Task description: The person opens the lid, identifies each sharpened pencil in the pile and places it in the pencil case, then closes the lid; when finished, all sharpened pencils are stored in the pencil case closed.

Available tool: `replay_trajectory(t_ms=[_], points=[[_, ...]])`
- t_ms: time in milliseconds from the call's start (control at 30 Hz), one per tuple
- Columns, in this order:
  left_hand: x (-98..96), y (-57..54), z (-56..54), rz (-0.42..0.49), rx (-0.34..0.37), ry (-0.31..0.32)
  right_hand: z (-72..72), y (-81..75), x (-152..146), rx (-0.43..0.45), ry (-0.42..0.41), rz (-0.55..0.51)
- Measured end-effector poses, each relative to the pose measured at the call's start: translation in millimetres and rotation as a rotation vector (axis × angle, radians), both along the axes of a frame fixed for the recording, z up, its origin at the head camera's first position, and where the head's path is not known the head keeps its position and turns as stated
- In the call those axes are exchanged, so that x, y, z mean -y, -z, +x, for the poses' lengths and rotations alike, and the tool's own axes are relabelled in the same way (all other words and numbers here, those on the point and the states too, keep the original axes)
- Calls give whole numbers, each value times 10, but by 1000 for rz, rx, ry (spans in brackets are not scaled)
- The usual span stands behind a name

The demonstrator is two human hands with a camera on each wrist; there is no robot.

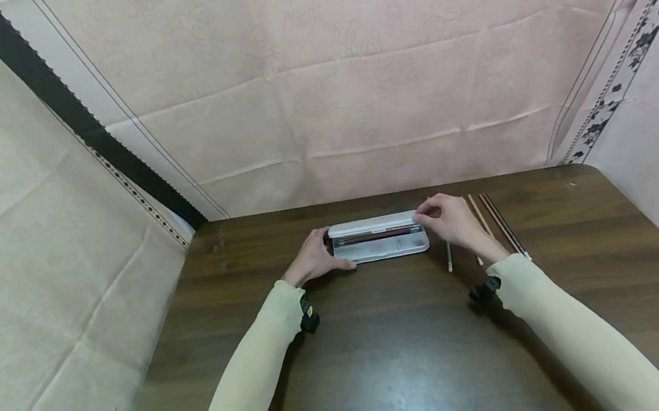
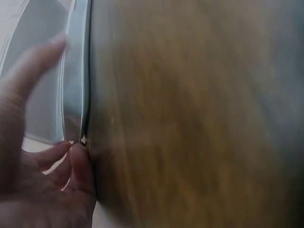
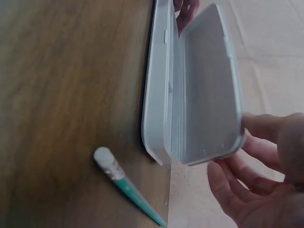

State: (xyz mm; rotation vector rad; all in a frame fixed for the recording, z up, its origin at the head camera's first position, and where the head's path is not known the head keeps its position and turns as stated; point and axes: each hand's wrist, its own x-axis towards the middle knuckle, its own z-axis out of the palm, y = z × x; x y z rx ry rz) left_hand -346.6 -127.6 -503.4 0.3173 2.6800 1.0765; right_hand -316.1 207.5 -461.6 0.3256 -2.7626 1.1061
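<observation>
A white pencil case [image 1: 390, 247] lies on the wooden table with its hinged lid [image 3: 209, 90] raised at the back. Inside it, a dark red pencil [image 1: 372, 236] and other slim items run lengthwise. My left hand [image 1: 317, 257] grips the case's left end; in the left wrist view its thumb [image 2: 35, 66] reaches over the front and the fingers curl at the end. With my right hand [image 1: 448, 220] I pinch the lid's right corner between thumb and fingers. A teal pencil with a white eraser end [image 3: 130, 190] lies just right of the case.
Several more pencils lie under and beside my right forearm, among them a yellowish one [image 1: 478, 213] and a dark red one [image 1: 504, 225]. The table's [image 1: 352, 358] back edge meets a pale cloth backdrop [image 1: 366, 107], and cloth also hangs on both sides.
</observation>
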Motion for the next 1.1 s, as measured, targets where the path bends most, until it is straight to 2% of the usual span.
replay_trajectory(t_ms=[133, 400, 533, 1100], points=[[65, -34, -9, 41, 29, 23, 30, -4, -7, 86, -52, 7], [77, -16, -26, 8, 8, 24, -21, 69, 17, 181, -112, 106], [68, 0, -29, 10, 12, 32, -35, 114, 14, 216, -121, 115], [47, -8, -36, 23, 20, 21, -40, 171, 2, 201, -125, 120]])
